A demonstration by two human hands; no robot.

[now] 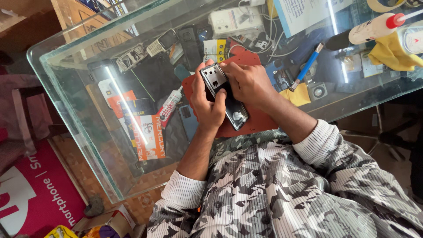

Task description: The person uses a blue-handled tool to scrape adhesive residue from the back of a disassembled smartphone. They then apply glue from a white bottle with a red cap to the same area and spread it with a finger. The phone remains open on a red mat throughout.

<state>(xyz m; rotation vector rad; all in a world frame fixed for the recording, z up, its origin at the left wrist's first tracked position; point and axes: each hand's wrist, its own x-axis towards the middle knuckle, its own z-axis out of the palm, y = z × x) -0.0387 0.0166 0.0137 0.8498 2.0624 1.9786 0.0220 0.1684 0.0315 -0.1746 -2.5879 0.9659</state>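
**Steady the phone, work the top end gently**

The phone (224, 94) sits between both hands, above the red mat (246, 125) that lies on the glass worktop (88, 110) near its front edge, just ahead of the person's chest. Its back is open at the top, showing a pale inner frame, while the lower part is dark and glossy.

The left hand (206, 103) has a closed grip along the phone's left side, thumb over the edge, carrying most of its weight. The right hand (246, 81) is curled shut over the top right corner, fingertips pressing at the exposed frame; whether a small tool is pinched there cannot be told.

To do this well, I judge the left hand should hold firm by the edges rather than the glossy face, keeping the phone low over the mat so loose parts land there. The right hand's pressure should stay light and close to the corner. The blue-handled screwdriver (306, 67) lies near, toward the right.
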